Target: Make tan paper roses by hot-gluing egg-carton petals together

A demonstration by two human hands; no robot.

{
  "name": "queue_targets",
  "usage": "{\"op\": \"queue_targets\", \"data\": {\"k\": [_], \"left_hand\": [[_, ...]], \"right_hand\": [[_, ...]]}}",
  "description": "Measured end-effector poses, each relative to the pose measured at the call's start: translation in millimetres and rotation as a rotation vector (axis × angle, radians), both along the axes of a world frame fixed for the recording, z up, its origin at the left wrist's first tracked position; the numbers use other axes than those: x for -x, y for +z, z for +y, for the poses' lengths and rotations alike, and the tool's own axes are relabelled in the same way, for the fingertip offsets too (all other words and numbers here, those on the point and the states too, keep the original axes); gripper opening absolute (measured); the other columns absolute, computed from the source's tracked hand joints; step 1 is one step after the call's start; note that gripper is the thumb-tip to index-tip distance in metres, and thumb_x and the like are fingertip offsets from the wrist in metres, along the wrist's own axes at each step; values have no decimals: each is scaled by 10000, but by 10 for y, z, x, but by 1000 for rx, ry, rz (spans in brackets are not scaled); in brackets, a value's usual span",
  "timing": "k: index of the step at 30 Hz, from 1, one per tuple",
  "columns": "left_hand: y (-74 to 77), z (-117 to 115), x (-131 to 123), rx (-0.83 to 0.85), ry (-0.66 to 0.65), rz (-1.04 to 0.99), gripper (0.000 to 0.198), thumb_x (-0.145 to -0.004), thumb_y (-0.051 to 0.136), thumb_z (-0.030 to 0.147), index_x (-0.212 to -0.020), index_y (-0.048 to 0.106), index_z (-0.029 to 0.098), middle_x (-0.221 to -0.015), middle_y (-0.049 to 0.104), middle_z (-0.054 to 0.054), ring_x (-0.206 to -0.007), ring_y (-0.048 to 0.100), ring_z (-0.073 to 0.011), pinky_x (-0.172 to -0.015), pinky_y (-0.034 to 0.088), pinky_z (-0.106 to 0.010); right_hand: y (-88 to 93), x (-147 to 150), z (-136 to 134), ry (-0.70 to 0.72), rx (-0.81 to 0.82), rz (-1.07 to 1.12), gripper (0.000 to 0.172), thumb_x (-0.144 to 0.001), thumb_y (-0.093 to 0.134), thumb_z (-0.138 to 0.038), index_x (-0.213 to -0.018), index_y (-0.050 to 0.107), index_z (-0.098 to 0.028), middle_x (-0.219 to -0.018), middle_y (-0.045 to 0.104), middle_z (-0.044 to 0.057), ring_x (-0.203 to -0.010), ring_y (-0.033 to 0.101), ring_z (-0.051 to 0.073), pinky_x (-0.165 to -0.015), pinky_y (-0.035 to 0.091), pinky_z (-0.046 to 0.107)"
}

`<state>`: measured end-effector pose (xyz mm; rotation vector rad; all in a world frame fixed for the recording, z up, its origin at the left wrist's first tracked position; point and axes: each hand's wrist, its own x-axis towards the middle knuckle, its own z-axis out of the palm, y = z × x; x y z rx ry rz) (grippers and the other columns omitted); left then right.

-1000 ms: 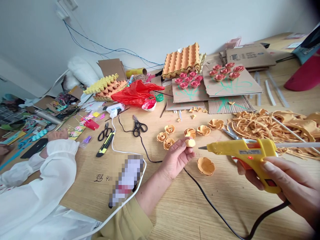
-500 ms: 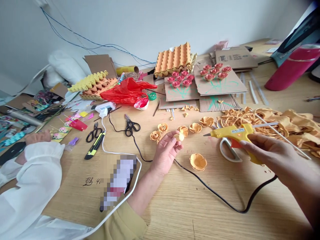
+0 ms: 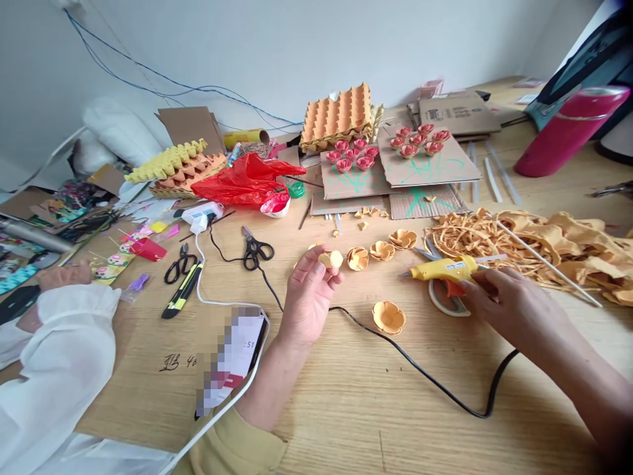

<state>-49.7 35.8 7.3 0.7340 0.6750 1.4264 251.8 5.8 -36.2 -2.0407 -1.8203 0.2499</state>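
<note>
Moved: the glue gun (image 3: pixel 442 268) is sitting lower than half a second ago, now overlapping a white scissors handle (image 3: pixel 452 313); the left hand (image 3: pixel 305 297) is standing further left.
Co-worker: at far left, a hand (image 3: pixel 64 274) and a white sleeve (image 3: pixel 74 330) are resting on the surface (image 3: pixel 326 409), which is showing pale wood grain.
Wall: blue cables (image 3: pixel 198 86) are trailing across the pale wall (image 3: pixel 297 46).
Tools: a yellow-and-black cutter (image 3: pixel 182 290) is lying left of black-handled scissors (image 3: pixel 257 252).
Left grip: fingers are clamping a small pale yellow piece (image 3: pixel 333 260), raised above the surface, left of the orange flowers (image 3: pixel 382 251).
Orange cup: one petalled cup (image 3: pixel 389 317) is standing nearer the wearer.
Red flowers: two clusters (image 3: pixel 352 154) are sitting on cardboard (image 3: pixel 430 171).
Right grip: the right hand (image 3: pixel 509 303) is wrapping its fingers round the gun's rear.
Scraps: orange strips (image 3: pixel 539 241) are heaping up before a pink bottle (image 3: pixel 568 132).
Writing: dark handwriting (image 3: pixel 174 362) is marking the surface, its number starting with "4"; the partly pixelated phone (image 3: pixel 242 349) is showing ":51"; the gun's label is staying too small to read.
</note>
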Motion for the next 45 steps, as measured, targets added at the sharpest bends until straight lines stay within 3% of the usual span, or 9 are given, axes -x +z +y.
{"op": "queue_targets", "data": {"k": [3,6,11,15,21,29,36,41,45], "left_hand": [[-8,-28,-23,-41,12,115,307,-736,836,317,-1008,741,213,-937,682,-17,-746,569,-91,-713,502,-218],[-34,-93,-74,-178,-26,352,260,-807,778,302,-1050,752,213,-1011,694,-49,-805,591,-121,-764,498,-243],[-74,-240,-180,-544,-15,942,259,-868,693,206,-1122,733,234,-1020,687,-57,-775,599,-145,-820,504,-301],[-143,-300,-226,-782,12,1194,355,-890,662,189,-1239,603,215,-1033,719,-45,-843,650,-174,-882,513,-354],[-211,-297,-218,-913,97,1336,357,-901,699,271,-1214,538,214,-974,728,-15,-873,683,-184,-825,488,-337],[-205,-303,-232,-918,106,1368,315,-899,708,359,-1138,555,222,-945,733,-7,-865,680,-191,-827,467,-355],[-231,-271,-141,-721,-143,1371,539,-813,775,412,-1230,518,189,-1159,669,-91,-1064,655,-241,-882,536,-370],[-309,-290,-161,-638,-241,1541,639,-762,799,488,-1247,547,157,-1196,652,-117,-1084,635,-296,-914,523,-454],[-362,-302,-202,-580,-255,1525,533,-775,797,421,-1200,589,175,-1137,671,-88,-1061,640,-281,-927,514,-438]], "right_hand": [[18,-2,-24,-43,2,-88,492,-862,428,-699,-836,626,-249,-815,661,85,-737,626,284,-612,420,373],[129,83,-77,-67,-169,-118,446,-850,509,-663,-901,633,-237,-834,669,81,-747,637,285,-582,421,364],[351,468,-220,284,-265,340,187,-937,588,-394,-1000,660,-233,-818,669,24,-734,639,191,-659,492,307],[377,733,-279,511,-327,340,206,-950,613,-274,-1152,643,-247,-1001,692,48,-827,638,185,-756,520,328],[301,809,-241,588,-402,250,239,-919,669,-188,-1153,645,-224,-1001,708,52,-853,648,185,-797,522,338],[272,777,-222,641,-419,184,184,-935,633,-169,-1113,653,-211,-1004,722,73,-929,672,217,-816,512,371],[306,669,-213,475,-422,253,184,-943,624,-207,-1121,669,-210,-970,702,76,-782,636,193,-755,529,362],[275,678,-230,521,-388,267,168,-936,631,-201,-1101,662,-214,-981,672,72,-824,645,193,-737,519,345],[187,719,-243,590,-348,259,230,-934,630,-180,-1159,641,-227,-1026,672,71,-928,650,217,-826,513,376]]}}
